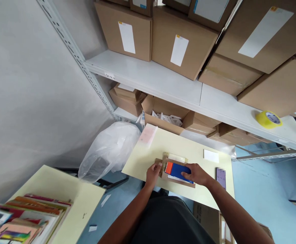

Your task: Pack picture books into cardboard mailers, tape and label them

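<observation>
On the pale yellow table (140, 166), a small brown cardboard box (192, 185) lies in front of me. A flat blue box with an orange end (176, 170) is over it, and a strip of white shows beneath. My right hand (198, 174) grips the blue box at its right end, thumb on top and fingers on the far side. My left hand (152, 175) is closed on the cardboard's left end, at a flap. Behind the cardboard lies a whitish, yellow-edged piece (175, 157), partly covered. Whether the blue box is inside the cardboard or only on it, I cannot tell.
A phone (220, 178) and a white card (211, 156) lie to the right. Left are a plastic bag (112, 145) and a second table with stacked books (36, 217). Ahead, a shelf (148, 79) holds cartons (181, 40) and a yellow tape roll (268, 119).
</observation>
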Motion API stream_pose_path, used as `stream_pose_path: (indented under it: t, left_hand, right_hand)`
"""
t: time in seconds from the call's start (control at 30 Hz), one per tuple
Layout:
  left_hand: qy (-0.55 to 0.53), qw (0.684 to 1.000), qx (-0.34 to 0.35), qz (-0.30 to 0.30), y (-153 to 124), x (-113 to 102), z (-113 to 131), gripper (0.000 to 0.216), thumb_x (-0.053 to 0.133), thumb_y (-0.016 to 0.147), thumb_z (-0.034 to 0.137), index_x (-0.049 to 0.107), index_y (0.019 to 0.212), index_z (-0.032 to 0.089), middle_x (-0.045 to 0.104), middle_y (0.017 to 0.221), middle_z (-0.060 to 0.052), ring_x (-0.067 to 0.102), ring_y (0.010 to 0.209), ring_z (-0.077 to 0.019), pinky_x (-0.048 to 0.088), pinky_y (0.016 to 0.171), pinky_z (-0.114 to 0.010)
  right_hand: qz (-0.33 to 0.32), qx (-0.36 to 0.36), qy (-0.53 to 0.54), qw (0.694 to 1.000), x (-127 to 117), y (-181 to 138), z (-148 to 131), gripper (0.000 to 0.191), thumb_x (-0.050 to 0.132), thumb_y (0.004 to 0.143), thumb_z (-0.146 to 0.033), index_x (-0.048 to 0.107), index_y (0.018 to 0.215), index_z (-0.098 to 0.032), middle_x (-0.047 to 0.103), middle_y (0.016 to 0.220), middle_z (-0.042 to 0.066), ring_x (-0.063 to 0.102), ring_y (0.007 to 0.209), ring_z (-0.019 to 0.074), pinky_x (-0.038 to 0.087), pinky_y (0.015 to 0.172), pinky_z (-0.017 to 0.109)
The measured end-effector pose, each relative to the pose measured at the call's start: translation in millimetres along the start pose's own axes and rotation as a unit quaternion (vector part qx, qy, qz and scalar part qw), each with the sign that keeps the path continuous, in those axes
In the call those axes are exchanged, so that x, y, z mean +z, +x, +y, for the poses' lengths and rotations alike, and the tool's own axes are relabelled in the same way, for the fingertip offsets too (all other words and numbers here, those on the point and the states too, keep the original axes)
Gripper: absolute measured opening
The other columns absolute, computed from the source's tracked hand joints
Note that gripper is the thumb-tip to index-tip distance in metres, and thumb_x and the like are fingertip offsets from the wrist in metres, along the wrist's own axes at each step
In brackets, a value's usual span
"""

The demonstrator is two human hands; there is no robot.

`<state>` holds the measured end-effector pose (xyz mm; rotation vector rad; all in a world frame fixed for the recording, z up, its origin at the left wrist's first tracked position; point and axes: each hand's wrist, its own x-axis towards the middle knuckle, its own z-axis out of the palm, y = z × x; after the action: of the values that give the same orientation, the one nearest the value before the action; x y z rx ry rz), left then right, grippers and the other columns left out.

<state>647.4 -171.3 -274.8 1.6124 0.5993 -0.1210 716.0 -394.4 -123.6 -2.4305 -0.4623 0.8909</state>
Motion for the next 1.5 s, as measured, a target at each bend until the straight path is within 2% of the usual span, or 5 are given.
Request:
stream_pose_path:
  t: [0.43,0.67,0.87,1.0,1.5]
  left_hand:
    - [0.029,0.994,0.062,0.084,0.0,0.9,-29.1,0.048,0.06,0.087,0.047,0.061,0.125,0.018,0.068,0.125,-0.014,0.067,0.108,-0.0259,0.054,0.093,-0.042]
    - [0.127,0.962,0.197,-0.139,-35.7,-1.7,-31.1,0.072,0.048,0.098,0.047,0.022,0.162,0.024,0.036,0.164,-0.012,0.037,0.15,-0.0272,0.035,0.121,-0.046]
    - [0.246,0.921,0.249,-0.169,-2.5,-18.3,-4.8,0.124,0.081,0.073,0.054,0.003,0.164,0.024,0.022,0.168,-0.018,0.025,0.154,-0.0374,0.03,0.122,-0.056]
    - [0.285,0.876,0.304,-0.242,23.6,-14.8,25.7,0.137,0.094,0.055,0.05,0.013,0.163,0.029,0.026,0.167,-0.016,0.028,0.152,-0.0374,0.029,0.123,-0.055]
    - [0.35,0.854,0.277,-0.267,35.2,-23.3,42.0,0.106,0.088,0.066,0.039,0.035,0.157,0.033,0.046,0.158,-0.01,0.047,0.142,-0.0338,0.04,0.117,-0.049]
  right_hand:
    - [0.012,-0.002,-0.027,1.0,6.3,3.8,0.4,0.026,0.061,0.086,-0.039,0.073,0.1,-0.02,0.078,0.089,0.005,0.07,0.077,0.0208,0.047,0.068,0.027]
    - [0.017,0.009,-0.037,0.999,1.4,2.4,-9.9,0.026,0.061,0.087,-0.039,0.074,0.095,-0.019,0.077,0.088,0.006,0.07,0.078,0.0209,0.045,0.068,0.027]
    - [0.029,-0.003,-0.035,0.999,2.4,4.8,-11.0,0.026,0.063,0.085,-0.04,0.075,0.091,-0.019,0.078,0.09,0.007,0.069,0.079,0.0207,0.044,0.067,0.026]
    - [0.007,-0.007,0.001,1.0,-0.1,7.1,-3.1,0.029,0.065,0.084,-0.045,0.076,0.087,-0.018,0.075,0.081,0.004,0.066,0.07,0.0176,0.042,0.061,0.024]
    - [-0.028,0.007,0.015,0.999,-33.5,-29.0,35.2,0.03,0.069,0.078,-0.047,0.075,0.082,-0.018,0.076,0.081,0.007,0.067,0.07,0.0217,0.043,0.058,0.028]
